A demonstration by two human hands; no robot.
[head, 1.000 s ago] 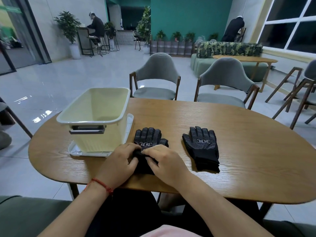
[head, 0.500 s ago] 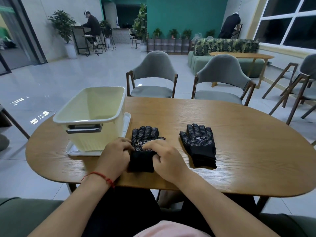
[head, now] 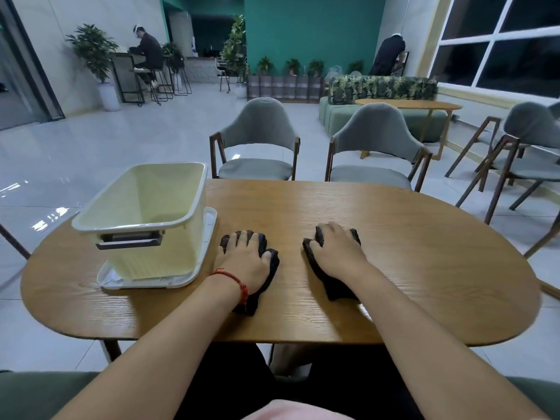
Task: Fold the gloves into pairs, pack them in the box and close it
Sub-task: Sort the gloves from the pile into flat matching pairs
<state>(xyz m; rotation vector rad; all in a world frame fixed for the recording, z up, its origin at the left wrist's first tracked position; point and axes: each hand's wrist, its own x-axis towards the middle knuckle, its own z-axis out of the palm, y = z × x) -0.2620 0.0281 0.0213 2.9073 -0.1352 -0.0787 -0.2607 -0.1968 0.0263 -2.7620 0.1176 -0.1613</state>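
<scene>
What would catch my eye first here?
The left hand rests flat on the left glove and the right hand on the right glove, both black, near the front of the wooden table. Left of them an open pale yellow box stands on a white lid.

Wooden table [head: 424,268] with white lid [head: 121,281] under cream box [head: 151,262], left glove pile [head: 272,263], right glove pile [head: 336,287]

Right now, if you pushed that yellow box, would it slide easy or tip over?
Probably slides easily: the yellow box looks like thin plastic, nothing showing inside. It sits on a white lid, so both might move together. Tipping seems unlikely; its base is wide.
</scene>
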